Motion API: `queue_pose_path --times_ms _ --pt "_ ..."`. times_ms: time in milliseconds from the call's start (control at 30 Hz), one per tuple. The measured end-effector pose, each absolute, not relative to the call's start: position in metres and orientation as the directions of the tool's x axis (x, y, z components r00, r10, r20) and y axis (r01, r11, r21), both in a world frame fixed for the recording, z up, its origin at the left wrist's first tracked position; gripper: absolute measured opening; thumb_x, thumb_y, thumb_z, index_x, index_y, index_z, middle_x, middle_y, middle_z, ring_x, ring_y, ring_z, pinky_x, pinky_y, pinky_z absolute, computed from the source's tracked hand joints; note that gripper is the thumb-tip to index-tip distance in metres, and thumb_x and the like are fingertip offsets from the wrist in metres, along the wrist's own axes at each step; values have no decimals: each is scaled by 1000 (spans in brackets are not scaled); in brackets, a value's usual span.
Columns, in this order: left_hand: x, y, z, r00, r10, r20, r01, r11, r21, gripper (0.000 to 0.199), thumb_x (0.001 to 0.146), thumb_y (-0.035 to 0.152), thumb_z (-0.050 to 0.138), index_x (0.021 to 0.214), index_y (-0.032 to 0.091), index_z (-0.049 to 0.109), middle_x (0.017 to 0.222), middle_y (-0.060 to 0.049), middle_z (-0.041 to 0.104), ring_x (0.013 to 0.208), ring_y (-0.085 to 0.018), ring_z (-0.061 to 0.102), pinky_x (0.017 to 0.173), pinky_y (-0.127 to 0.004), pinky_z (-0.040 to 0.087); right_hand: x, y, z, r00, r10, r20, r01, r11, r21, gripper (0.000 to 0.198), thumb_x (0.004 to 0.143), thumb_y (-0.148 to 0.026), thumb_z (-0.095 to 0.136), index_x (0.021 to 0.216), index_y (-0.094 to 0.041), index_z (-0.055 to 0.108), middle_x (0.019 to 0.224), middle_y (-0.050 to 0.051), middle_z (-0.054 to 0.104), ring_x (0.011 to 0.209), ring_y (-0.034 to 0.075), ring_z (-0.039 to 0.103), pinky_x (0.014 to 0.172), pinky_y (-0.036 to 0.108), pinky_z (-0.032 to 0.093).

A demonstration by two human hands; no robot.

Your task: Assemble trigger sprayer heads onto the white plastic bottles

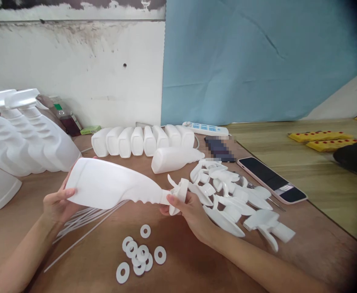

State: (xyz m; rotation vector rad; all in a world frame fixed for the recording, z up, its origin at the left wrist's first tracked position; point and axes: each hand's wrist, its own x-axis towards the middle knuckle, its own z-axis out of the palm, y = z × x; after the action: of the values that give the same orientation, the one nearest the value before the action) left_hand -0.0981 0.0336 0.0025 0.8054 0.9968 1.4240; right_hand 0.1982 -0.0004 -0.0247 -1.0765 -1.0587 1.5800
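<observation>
- Currently, the left hand (58, 203) holds the base end of a white bottle (111, 183), thumb on the near edge and fingers curled behind.
- The right hand (190, 207) is wrapped snugly around a white sprayer head (180, 193) at the bottle's neck; whether the two are screwed together, I cannot tell.
- The bottle lies sideways in the air above the brown table (83, 264), base to the left and neck to the right.
- Below it, white rings (138, 254) lie in a loose cluster, some overlapping.
- Thin white tubes (88, 217) lie on the table near the left hand.
- Just beyond the right hand is a pile of sprayer heads (225, 175).
- Behind the held bottle, a loose bottle (174, 158) lies on its side, in front of a row of bottles (137, 141).
- At the left, spray bottles (41, 134) stand side by side.
- A pink-edged phone (266, 175) lies right of the pile, a power strip (207, 129) near the wall.
</observation>
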Motion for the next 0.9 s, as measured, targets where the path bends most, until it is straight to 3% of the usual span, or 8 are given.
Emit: queue_pose_path --times_ms 100,200,300,400,467,600,900 --pt "-91 35 4 -110 985 -130 -407 75 910 62 54 19 60 115 25 56 105 -4 66 105 -32 56 83 -40 52 199 -2 -24 -162 972 -172 -240 -208 -948 44 75 -48 61 102 -13 61 70 5 66 58 17 63 60 32 54" --pt "-85 37 6 -84 983 -164 -369 122 921 64 53 14 63 115 26 55 104 -2 66 98 -28 60 78 -33 55 200 -7 -24 -153 985 -79 -239 -115 -964 54 76 -51 58 118 -18 50 73 3 64 52 15 60 54 31 52" --pt "-82 39 5 -45 968 -246 -357 214 909 62 56 18 64 116 25 54 102 -3 67 90 -26 63 71 -30 56 200 -14 -25 -296 949 111 -235 40 -971 74 62 -58 68 123 -23 45 81 3 62 62 17 61 60 34 52" --pt "-81 40 1 -46 944 -327 -353 291 889 56 63 25 63 117 23 52 98 -4 68 83 -25 65 65 -28 56 199 -20 -25 -382 884 270 -183 214 -960 90 48 -53 78 125 -27 41 93 5 59 66 17 58 68 36 51" --pt "-81 41 -1 -40 942 -333 -334 301 893 55 65 27 64 118 23 51 97 -4 68 80 -23 65 62 -26 55 198 -22 -26 -342 886 312 -150 276 -949 89 51 -47 79 127 -30 36 101 5 55 64 15 55 69 35 51" --pt "-81 40 -1 9 961 -277 -251 270 929 60 65 34 67 120 27 47 99 -2 67 78 -22 65 57 -23 53 198 -20 -31 -253 932 258 -213 207 -955 78 66 -37 73 130 -37 28 114 4 47 66 13 58 60 30 51" --pt "-68 31 6 41 970 -238 -13 239 971 62 70 44 59 126 24 40 104 -6 62 84 -23 62 53 -23 49 209 -9 -25 -167 933 318 -31 317 -948 58 70 -40 67 121 -28 42 100 6 52 74 18 57 66 33 51"
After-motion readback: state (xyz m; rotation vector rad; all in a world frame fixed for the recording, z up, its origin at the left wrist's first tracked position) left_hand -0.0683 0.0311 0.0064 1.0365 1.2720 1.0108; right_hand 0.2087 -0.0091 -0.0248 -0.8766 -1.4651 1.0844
